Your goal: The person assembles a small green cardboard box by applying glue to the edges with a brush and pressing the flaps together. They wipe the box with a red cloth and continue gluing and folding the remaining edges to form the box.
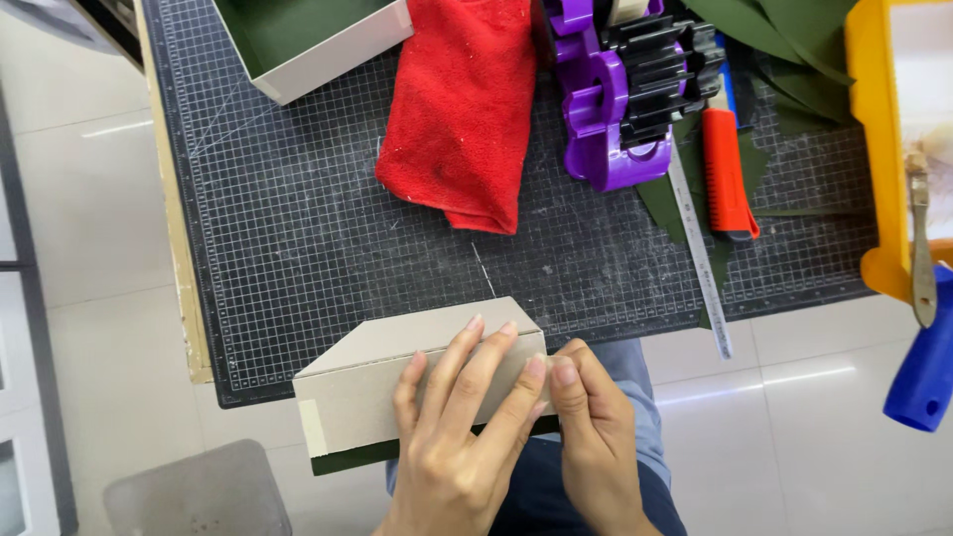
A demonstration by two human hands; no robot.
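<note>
Greyboard, a folded piece (397, 382), is held at the near edge of the counter (298, 248), half overhanging it, so that its right end can be worked. It is pressed flat under the spread fingers of the left hand (457, 437), while its right corner is pinched by the right hand (596, 437). A dark green strip (347, 459) shows beneath it. Beyond the hands, within reach, a red cloth (462, 109), a purple tape dispenser (606, 99), a steel ruler (700, 248) and an orange-handled knife (727, 174) are laid.
</note>
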